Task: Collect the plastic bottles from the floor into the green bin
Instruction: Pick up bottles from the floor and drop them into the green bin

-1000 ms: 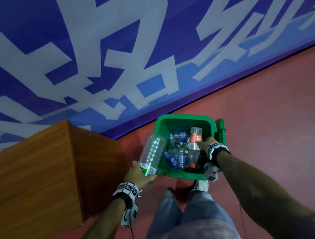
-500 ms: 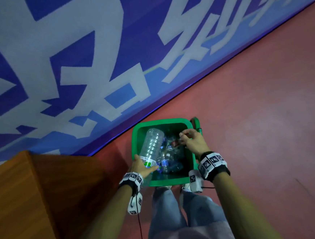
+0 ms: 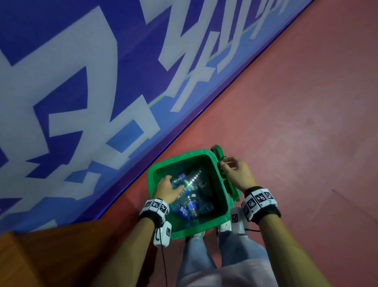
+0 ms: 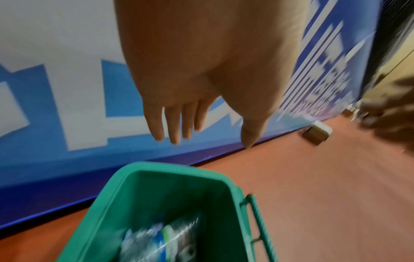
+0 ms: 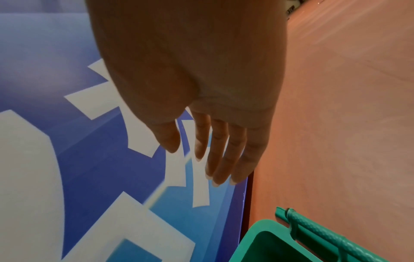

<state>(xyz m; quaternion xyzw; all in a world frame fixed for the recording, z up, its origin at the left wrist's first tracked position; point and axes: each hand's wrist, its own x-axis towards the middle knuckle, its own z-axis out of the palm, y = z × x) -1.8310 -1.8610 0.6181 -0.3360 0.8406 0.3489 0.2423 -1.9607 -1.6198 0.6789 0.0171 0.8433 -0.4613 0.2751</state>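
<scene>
The green bin (image 3: 176, 160) stands on the red floor by the wall, holding several clear plastic bottles (image 3: 192, 188). My left hand (image 3: 167, 188) hovers over the bin's left side just above the bottles, fingers straight and empty. The left wrist view shows the same left hand (image 4: 201, 140) spread above the bin (image 4: 179, 170) and blurred bottles (image 4: 156, 244). My right hand (image 3: 232, 170) hangs relaxed and empty over the bin's right rim, beside the green handle (image 3: 218, 151). In the right wrist view the right hand (image 5: 197, 159) hangs loose above the bin corner (image 5: 264, 228).
A blue and white banner wall (image 3: 66, 85) runs right behind the bin. A wooden cabinet (image 3: 34, 264) stands at my left. Red floor (image 3: 305, 111) stretches to the right. A small cardboard box (image 4: 317, 132) sits by the wall further along. My legs (image 3: 201, 255) are just behind the bin.
My left hand let its large clear bottle go into the bin, and my right hand released the red-labelled bottle there. Both hands are now empty above the bin.
</scene>
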